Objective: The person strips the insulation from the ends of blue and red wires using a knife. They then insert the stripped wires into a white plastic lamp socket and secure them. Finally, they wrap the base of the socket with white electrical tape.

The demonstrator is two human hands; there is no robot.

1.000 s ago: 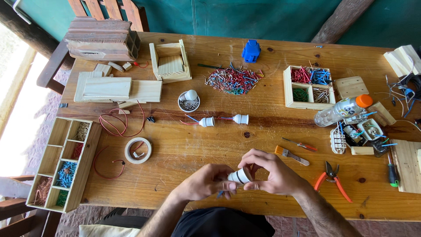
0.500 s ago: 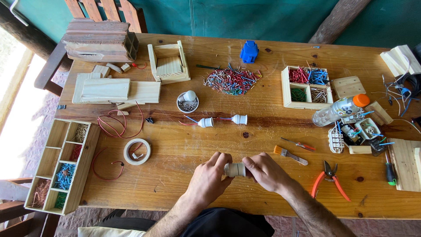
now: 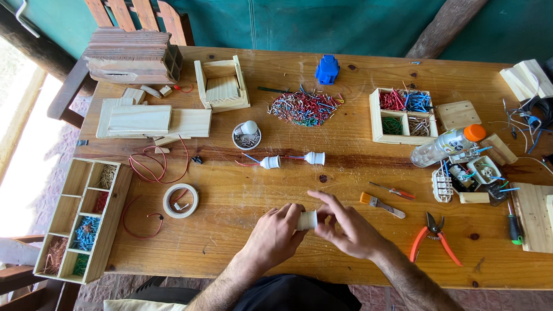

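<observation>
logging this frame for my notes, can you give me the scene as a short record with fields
left hand: grips small white lamp socket
right hand: fingers on the socket's other end
surface: wooden table
right of hands: small brush, orange-handled pliers
left of hands: tape roll, red wire
above hands: two wired sockets, pile of coloured wire pieces
left edge: wooden compartment tray

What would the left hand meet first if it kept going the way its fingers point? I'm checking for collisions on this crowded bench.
The left hand points right, gripping a small white socket. Straight on, it would meet the right hand, which touches the socket's other end.
</observation>
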